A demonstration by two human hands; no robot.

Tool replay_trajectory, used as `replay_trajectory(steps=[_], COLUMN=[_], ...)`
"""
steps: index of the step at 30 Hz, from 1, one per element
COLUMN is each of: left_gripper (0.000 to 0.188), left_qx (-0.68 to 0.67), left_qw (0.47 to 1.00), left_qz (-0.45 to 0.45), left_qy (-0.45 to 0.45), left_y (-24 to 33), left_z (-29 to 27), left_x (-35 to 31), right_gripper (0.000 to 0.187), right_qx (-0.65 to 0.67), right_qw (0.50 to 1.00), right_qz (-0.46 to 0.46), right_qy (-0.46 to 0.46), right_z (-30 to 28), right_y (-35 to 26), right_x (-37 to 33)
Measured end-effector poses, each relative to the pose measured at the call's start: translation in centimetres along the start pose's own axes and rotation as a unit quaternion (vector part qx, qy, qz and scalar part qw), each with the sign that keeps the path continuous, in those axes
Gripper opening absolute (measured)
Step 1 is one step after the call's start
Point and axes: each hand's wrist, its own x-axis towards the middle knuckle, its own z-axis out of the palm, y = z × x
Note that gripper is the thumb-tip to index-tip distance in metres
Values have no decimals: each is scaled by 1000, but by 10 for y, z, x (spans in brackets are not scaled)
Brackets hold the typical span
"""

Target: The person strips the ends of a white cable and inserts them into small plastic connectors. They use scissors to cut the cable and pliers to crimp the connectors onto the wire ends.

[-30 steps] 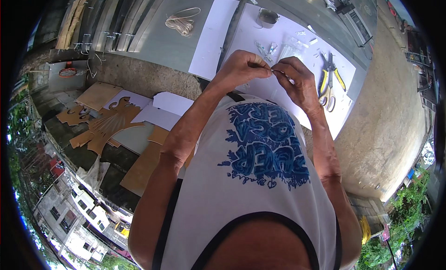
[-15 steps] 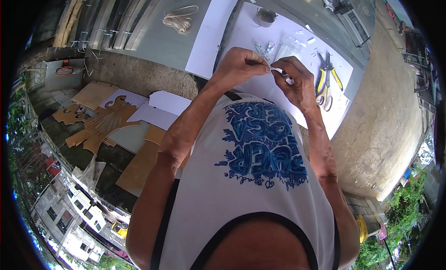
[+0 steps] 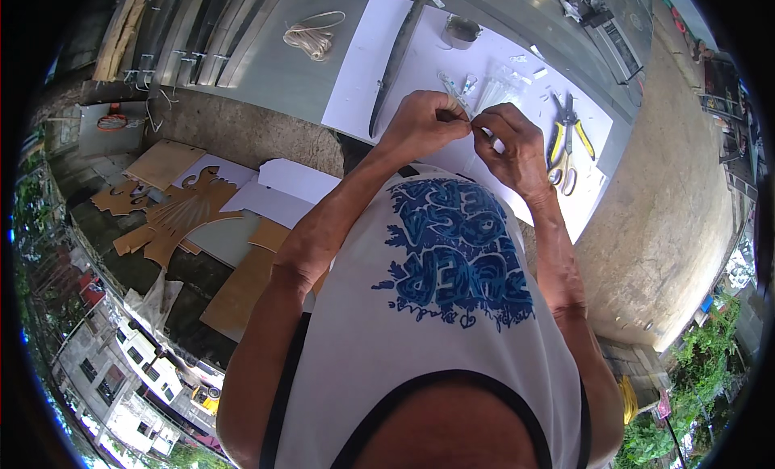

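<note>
Plainly, left hand: thumb and finger of the left hand [image 3: 424, 123] drawn into a tight pinch, their tips meeting the other hand's.
Right hand: thumb and finger of the right hand [image 3: 517, 144] likewise narrowed at the same spot, the remaining fingers curled.
Piece: a small piece [image 3: 472, 124] sits between the two pinches, mostly hidden by the fingertips; its kind is too small to tell.
Sheet: a white sheet [image 3: 432, 49] lies beneath and beyond the grip.
Strips: small strips [image 3: 469, 83] just beyond the fingertips.
Clear pack: a see-through pack [image 3: 501, 90] beyond the grip, slightly to its right.
Can: a grey can [image 3: 462, 33] farther out, nearly straight ahead of the pinch.
Pliers: yellow-handled pliers [image 3: 570, 114] right of the grip, handles spread.
Scissors: right of the right hand, the scissors [image 3: 567, 158] lie against the pliers.
Bar: a dark bar [image 3: 399, 53] left of the grip, running away from the person.
Cord: a pale coiled cord [image 3: 310, 43] well off to the far left.
Boards: brown boards [image 3: 182, 215] low down, left of the left forearm.
</note>
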Motion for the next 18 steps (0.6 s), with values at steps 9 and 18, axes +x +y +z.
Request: replay_trajectory(steps=[9, 18], left_gripper=[20, 17], left_qx=[-50, -327], left_qw=[997, 942], left_qz=[18, -64], left_qy=[55, 41], left_y=[14, 1], left_z=[11, 9], left_x=[-25, -9], right_gripper=[20, 25], right_qx=[-10, -247], right_qw=[999, 927], right_qz=[-1, 218], right_qy=[50, 182], right_z=[-10, -96], right_y=[-9, 99], right_x=[-1, -20])
